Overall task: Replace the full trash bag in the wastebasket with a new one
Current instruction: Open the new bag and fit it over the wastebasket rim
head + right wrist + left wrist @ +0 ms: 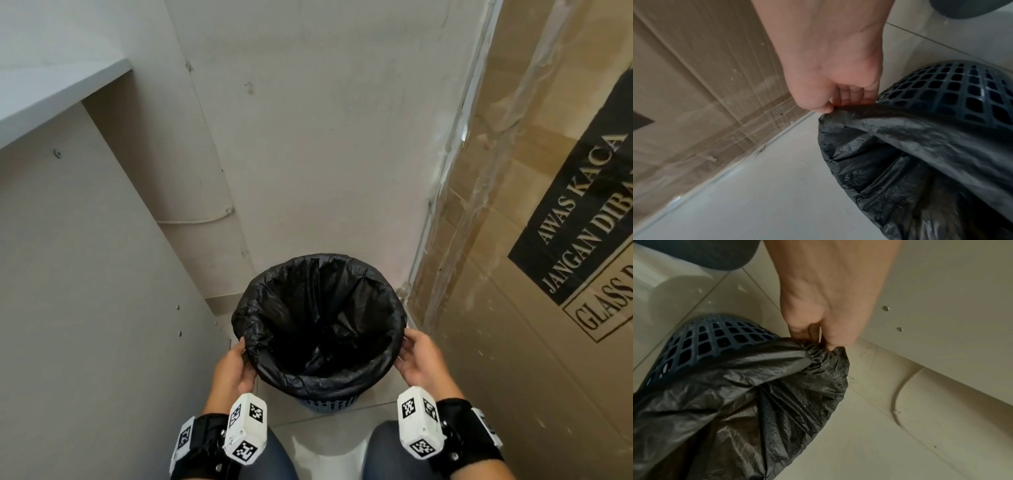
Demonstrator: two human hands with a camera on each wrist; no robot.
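Both hands pinch the folded-over edge of the black trash bag at the wastebasket rim.

The left hand and right hand each curl fingers round the trash bag cuff on opposite sides, low in the head view, probably so the edge moves evenly on the rim. The bag lines the blue lattice wastebasket, which stands on the tiled floor at frame centre, between a pale cabinet panel and a wrapped cardboard box.

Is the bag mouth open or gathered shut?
Open: the bag spreads over the basket rim, both hands pinching its edge.
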